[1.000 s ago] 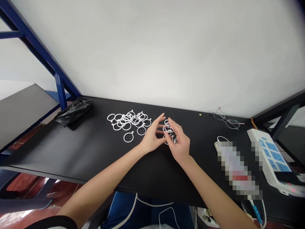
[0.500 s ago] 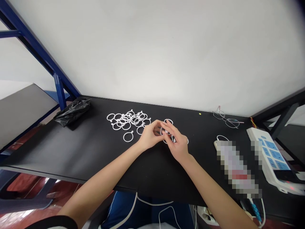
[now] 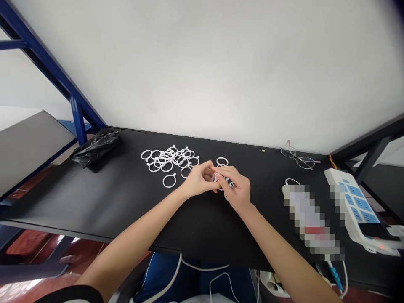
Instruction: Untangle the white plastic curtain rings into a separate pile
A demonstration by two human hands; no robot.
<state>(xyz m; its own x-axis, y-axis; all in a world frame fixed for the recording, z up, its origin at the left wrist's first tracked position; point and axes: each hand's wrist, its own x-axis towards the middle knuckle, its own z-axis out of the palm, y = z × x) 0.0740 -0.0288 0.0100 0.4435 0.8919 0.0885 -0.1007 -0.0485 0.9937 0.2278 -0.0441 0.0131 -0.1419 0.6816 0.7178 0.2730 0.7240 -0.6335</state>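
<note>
Between my two hands, above the black table, is a white curtain ring (image 3: 214, 177) with its face partly covered by fingers. My left hand (image 3: 199, 180) is closed around its left side, thumb and fingers pinching it. From the right, my right hand (image 3: 236, 185) pinches the same ring, its fingertips almost meeting the left ones. Other white rings lie behind and under my right hand, one of them a ring (image 3: 222, 158) just beyond the fingers. Left of my hands spreads a pile of white curtain rings (image 3: 167, 158) with small eyelets, and one separate ring (image 3: 169, 187) lies nearer me.
A crumpled black plastic bag (image 3: 94, 149) lies at the table's left end. On the right are eyeglasses (image 3: 296, 158), a blurred phone (image 3: 311, 223) with a cable, and a white power strip (image 3: 353, 206). The wall (image 3: 221, 75) rises along the back edge of the table (image 3: 126, 202).
My right fingers have folded in closer to the left ones, and the held ring now shows more edge-on. The ring pile stays as it was.
</note>
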